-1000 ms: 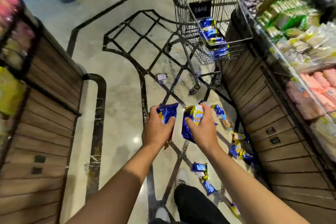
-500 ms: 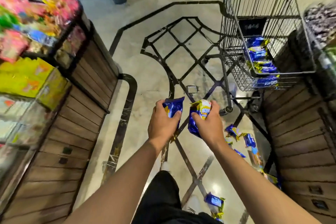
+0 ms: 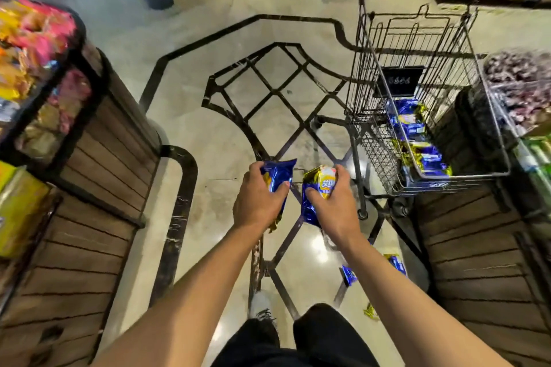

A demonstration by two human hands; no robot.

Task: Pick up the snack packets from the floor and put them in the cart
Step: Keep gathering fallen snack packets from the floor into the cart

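Observation:
My left hand [image 3: 258, 199] grips a blue and gold snack packet [image 3: 278, 173] held out over the floor. Beside it, my right hand [image 3: 337, 203] grips a second blue and yellow packet [image 3: 316, 185]. The wire shopping cart [image 3: 384, 140] stands to the right of both hands, a little farther off, with several blue packets [image 3: 408, 122] lying in its basket. More packets lie on the floor [image 3: 348, 275] under my right forearm, next to the right-hand shelf base.
A wooden display stand [image 3: 89, 188] with bright sweets on top fills the left side. Another wooden shelf unit [image 3: 477, 247] runs along the right, right behind the cart. The marble floor [image 3: 226, 134] with dark inlay lies between them. My legs and a shoe [image 3: 260, 304] show at the bottom.
The view has risen and swung left, so the cart has shifted right and nearer. Both hands still hold their packets in front of me. Fewer floor packets are in sight.

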